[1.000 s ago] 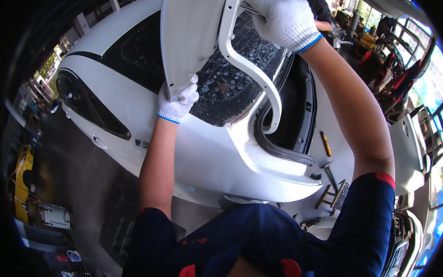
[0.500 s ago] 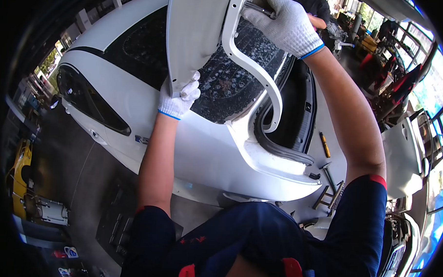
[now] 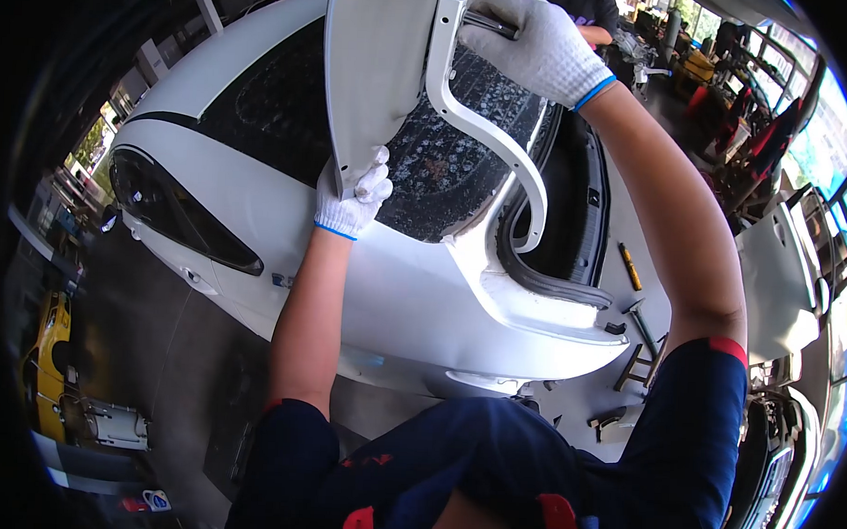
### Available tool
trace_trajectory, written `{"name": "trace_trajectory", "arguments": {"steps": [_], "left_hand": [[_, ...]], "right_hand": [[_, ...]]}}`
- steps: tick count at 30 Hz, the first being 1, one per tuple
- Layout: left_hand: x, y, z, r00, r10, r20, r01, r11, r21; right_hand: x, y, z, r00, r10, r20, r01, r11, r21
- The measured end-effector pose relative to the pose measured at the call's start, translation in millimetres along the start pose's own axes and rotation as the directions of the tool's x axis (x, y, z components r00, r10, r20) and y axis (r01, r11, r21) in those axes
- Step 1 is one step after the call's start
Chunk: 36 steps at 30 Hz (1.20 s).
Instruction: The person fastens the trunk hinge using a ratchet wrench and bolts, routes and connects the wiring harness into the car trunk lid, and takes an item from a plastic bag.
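Observation:
My left hand (image 3: 351,197), in a white knitted glove with a blue cuff, is closed around the lower corner of a raised light-grey trunk lid (image 3: 374,67). My gloved right hand (image 3: 538,45) is higher up, beside the lid's white curved hinge arm (image 3: 489,132). Its fingers are closed around a dark, rod-like tool (image 3: 489,23) whose end meets the hinge arm. The fingertips are partly hidden, and the lid's top runs out of view. Below, the hinge arm curves down into the trunk opening (image 3: 570,204) of a white car (image 3: 413,311).
The dusty rear window (image 3: 456,144) lies behind the lid. On the floor to the right are a yellow-handled tool (image 3: 630,267) and a hammer (image 3: 641,323). Another person (image 3: 595,14) stands beyond the car. A white car door (image 3: 778,277) stands at right.
The view has shifted slightly, so the car and lid appear a little lower and further right. Both hands keep their holds on the lid corner and the dark tool.

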State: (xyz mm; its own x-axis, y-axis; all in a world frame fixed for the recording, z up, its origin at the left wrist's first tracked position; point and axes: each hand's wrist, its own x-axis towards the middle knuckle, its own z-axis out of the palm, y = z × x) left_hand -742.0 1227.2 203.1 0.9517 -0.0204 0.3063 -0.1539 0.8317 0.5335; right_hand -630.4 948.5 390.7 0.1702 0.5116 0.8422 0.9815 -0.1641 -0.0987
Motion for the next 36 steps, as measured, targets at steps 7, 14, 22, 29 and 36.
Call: {"name": "trace_trajectory", "arguments": {"steps": [7, 14, 22, 29, 36], "left_hand": [[-1, -1, 3, 1.0, 0.016, -0.024, -0.015, 1.0, 0.006], [-4, -3, 6, 0.998, 0.04, -0.048, -0.04, 0.999, -0.004], [-1, -1, -4, 1.0, 0.026, 0.01, -0.027, 0.998, 0.054], [2, -2, 8, 1.0, 0.019, 0.011, -0.02, 0.998, 0.058], [1, -2, 12, 1.0, 0.008, -0.028, -0.007, 0.999, 0.033]], "right_hand": [[1, 12, 13, 0.996, 0.053, 0.078, -0.056, 0.998, 0.028], [12, 33, 2, 0.94, -0.338, 0.05, 0.331, 0.868, -0.37], [4, 17, -1, 0.802, 0.375, 0.465, -0.56, 0.744, 0.366], [-5, 22, 1, 0.991, -0.13, 0.013, 0.13, 0.976, -0.172], [-1, 29, 4, 0.969, 0.123, 0.214, -0.191, 0.923, 0.336]]}}
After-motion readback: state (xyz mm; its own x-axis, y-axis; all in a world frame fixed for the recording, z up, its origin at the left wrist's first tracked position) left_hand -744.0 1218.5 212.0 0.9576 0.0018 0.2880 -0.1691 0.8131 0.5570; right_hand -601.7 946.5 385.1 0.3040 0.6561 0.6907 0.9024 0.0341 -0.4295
